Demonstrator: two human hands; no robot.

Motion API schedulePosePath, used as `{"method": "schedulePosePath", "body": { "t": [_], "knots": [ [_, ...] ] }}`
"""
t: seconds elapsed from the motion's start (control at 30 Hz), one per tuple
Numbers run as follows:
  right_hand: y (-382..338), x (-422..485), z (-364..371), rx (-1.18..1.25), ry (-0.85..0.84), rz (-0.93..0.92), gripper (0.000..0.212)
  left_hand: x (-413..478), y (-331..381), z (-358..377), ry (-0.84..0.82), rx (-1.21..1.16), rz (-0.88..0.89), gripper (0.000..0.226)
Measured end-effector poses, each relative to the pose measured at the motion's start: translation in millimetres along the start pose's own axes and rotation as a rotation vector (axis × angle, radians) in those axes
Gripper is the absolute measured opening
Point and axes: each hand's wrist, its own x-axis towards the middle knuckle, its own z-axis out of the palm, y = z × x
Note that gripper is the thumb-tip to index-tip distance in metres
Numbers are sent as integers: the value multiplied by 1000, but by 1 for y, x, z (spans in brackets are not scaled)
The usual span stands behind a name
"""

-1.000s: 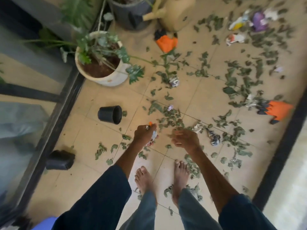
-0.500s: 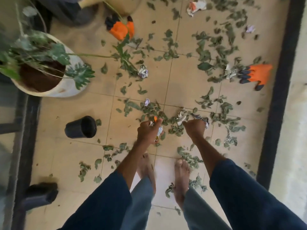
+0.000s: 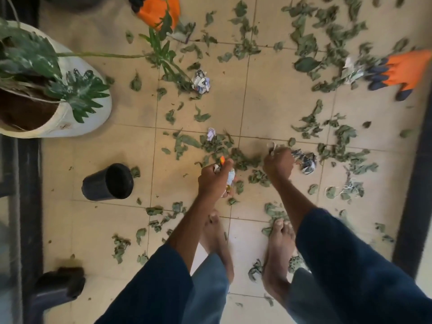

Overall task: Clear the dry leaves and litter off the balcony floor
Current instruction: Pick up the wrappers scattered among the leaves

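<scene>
Dry green leaves (image 3: 243, 160) lie scattered over the beige tiled balcony floor (image 3: 268, 106), thickest at the upper right. Crumpled paper litter lies among them: one wad (image 3: 201, 81) near the plant stem, a small one (image 3: 211, 134) mid-floor, a dark one (image 3: 306, 161) just right of my right hand. My left hand (image 3: 214, 181) grips a bunch of paper scraps, white and orange bits sticking out. My right hand (image 3: 278, 163) is down at the floor, fingers curled round a pale paper scrap.
A white planter (image 3: 93, 118) with a leafy plant stands at the left. A small black pot (image 3: 109, 182) lies on its side; another dark pot (image 3: 58, 286) lies lower left. Orange work gloves lie at the top (image 3: 156, 8) and at the right (image 3: 406, 69). My bare feet stand below my hands.
The view has tilted further down and closer to the floor. My right hand has reached down and closed on a paper scrap; my left hand keeps its scraps.
</scene>
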Motion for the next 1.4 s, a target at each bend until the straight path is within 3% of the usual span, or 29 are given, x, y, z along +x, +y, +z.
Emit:
{"method": "schedulePosePath", "body": {
  "t": [0.07, 0.23, 0.4, 0.57, 0.7, 0.8, 0.9, 1.0, 1.2, 1.33, 1.4],
  "knots": [
    [9, -16, -20, 75, -20, -68, 39, -11, 1, 0, -10, -1, -12, 50],
    [56, -21, -75, -111, 33, -208, 8, -34, 21, 11, -63, 66, -1, 45],
    [80, 26, -99, -409, 35, -352, 33, -16, 42, 31, -76, 240, 93, 43],
    [79, 67, -75, -586, -84, -523, 25, 19, 43, 44, -95, 302, 135, 36],
    [87, 68, -69, -356, -35, -377, 25, 27, 34, 43, -54, 406, 115, 45],
    [89, 48, -87, -90, 8, -239, 24, 22, 35, 41, -136, 302, 41, 57],
    [95, 28, -115, -1, 73, -247, 12, 8, 45, 41, -219, 226, 22, 49],
    [109, 22, -125, -42, 45, -259, 15, 0, 52, 44, -250, 277, 56, 48],
    [132, 30, -65, -468, -198, -446, 28, 17, 33, 48, -255, 317, 107, 52],
    [136, 36, -38, -445, -48, -440, 20, 26, 7, 45, -248, 311, 67, 60],
    [133, 32, -39, -420, -23, -438, 19, 20, 0, 40, -218, 284, 35, 54]
  ]
}}
